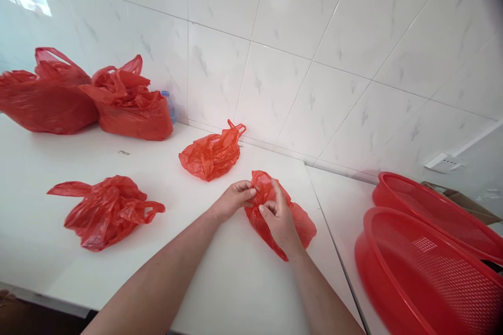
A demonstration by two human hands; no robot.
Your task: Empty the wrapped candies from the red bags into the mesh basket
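The left hand (234,201) is nearly closed, its thumb and fingers pinching the upper left part of a thin red plastic carrier bag (304,224). The right hand (283,224) is half open over the same bag, index finger straight and thumb bent inward against the film; whether it grips or only touches cannot be told. This bag lies flattened and creased on the white worktop (228,277), close to its right edge, near the back right corner. Just beyond the hands, toward the back edge, sits a loosely bunched red bag (210,156) with its handles up. Farther left, nearer the front edge, is a crumpled red bag (110,212), handles splayed to both sides. Two bulging red bags (131,112) stand touching at the back left, a blue-capped bottle (170,104) partly hidden behind one. Past the right edge, on an adjoining white surface (334,188), two red mesh baskets (371,267) lean, overlapping. Pale marbled tiles (220,63) cover the wall behind.
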